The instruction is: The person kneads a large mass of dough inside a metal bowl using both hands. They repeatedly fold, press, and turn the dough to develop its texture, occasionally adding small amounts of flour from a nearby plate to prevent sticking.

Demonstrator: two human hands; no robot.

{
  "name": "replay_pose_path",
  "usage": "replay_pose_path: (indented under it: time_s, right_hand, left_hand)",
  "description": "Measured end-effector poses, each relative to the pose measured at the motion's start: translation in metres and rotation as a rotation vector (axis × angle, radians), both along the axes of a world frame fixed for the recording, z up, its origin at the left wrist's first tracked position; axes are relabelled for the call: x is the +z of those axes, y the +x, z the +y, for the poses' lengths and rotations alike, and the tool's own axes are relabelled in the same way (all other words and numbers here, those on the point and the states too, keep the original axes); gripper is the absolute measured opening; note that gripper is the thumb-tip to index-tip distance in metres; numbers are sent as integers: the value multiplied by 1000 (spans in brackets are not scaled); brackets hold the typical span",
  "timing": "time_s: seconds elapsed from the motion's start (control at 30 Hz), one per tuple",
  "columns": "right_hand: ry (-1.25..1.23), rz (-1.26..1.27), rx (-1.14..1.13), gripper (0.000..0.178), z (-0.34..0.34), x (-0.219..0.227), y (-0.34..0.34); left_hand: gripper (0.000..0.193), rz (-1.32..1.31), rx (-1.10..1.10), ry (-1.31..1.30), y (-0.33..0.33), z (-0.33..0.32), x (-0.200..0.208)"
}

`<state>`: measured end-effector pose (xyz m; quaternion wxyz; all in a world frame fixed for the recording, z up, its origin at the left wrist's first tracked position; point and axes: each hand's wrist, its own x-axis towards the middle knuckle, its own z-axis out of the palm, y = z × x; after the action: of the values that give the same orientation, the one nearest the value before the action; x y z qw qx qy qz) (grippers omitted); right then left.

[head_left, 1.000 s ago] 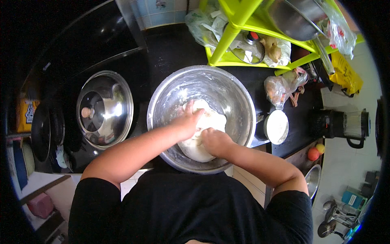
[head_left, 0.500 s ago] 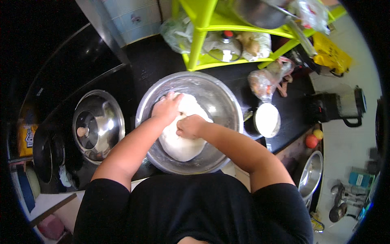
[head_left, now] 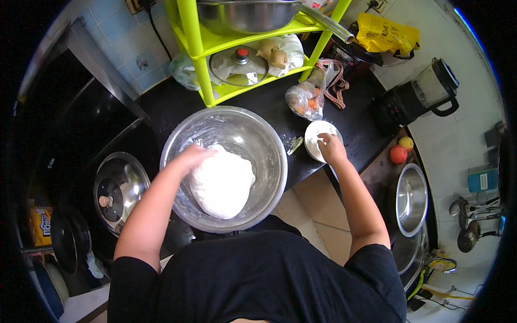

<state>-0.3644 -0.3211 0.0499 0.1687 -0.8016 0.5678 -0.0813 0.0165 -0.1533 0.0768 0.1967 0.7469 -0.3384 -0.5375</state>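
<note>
A large smooth lump of white dough (head_left: 223,183) lies in a wide steel mixing bowl (head_left: 277,161), whose wall is smeared with white. My left hand (head_left: 195,157) is at the dough's upper left edge, its fingers bent against it and holding it. Off to the right, my right hand (head_left: 333,148) reaches over a small round bowl (head_left: 308,142) of white powder that looks like flour (head_left: 319,128). Its fingers are curled down into the powder, and the fingertips are partly hidden.
Behind the bowl stands a green rack (head_left: 202,81) with a pot (head_left: 247,16) and glass lid (head_left: 237,67). A steel lid (head_left: 129,183) lies left. Rightward are bagged vegetables (head_left: 307,99), a blender (head_left: 420,94), fruit (head_left: 398,154) and a steel basin (head_left: 412,202).
My right hand has left the dough and moved right to the flour bowl. My left hand stays at the dough. The view has shifted, with the counter's right side more in sight.
</note>
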Motion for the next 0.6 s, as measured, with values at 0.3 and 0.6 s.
replay_pose_path:
  time_s: [0.3, 0.6]
  right_hand:
    - [352, -713, -366, 23, -65, -106, -29]
    - [640, -797, -353, 15, -42, 0, 7]
  left_hand:
    - [59, -445, -424, -264, -43, 28, 4]
    - [34, -668, -636, -696, -100, 105, 28]
